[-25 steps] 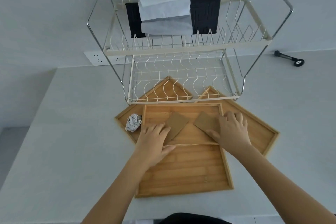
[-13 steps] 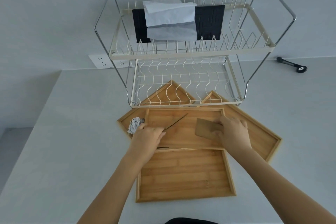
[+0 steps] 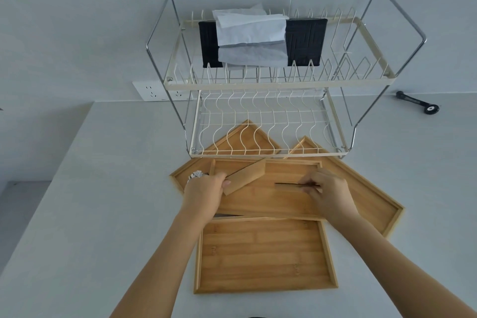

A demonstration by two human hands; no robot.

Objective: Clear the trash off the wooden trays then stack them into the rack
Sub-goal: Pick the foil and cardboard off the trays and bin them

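Several wooden trays overlap on the white table in front of a two-tier wire rack (image 3: pixel 278 84). The front tray (image 3: pixel 265 253) lies flat, and a second tray (image 3: pixel 268 199) rests partly over its far edge. My left hand (image 3: pixel 204 195) grips a brown cardboard piece (image 3: pixel 245 178), lifted above that second tray. My right hand (image 3: pixel 327 192) pinches another cardboard piece (image 3: pixel 289 184), seen edge-on as a thin dark line. A crumpled paper ball (image 3: pixel 195 175) sits on the back left tray (image 3: pixel 245 137), mostly hidden by my left hand. A further tray (image 3: pixel 371 196) lies to the right.
The rack's upper tier holds a black tissue box (image 3: pixel 304 41) with white tissue (image 3: pixel 250 31) draped over it. A wall socket (image 3: pixel 152 90) is behind the rack at left. A black tool (image 3: pixel 418 104) lies at the far right. The table's left edge runs diagonally.
Both cardboard pieces have come up off the tray: my left hand's piece has turned flat-on again, and my right hand's piece has tilted to edge-on. The view shifted slightly.
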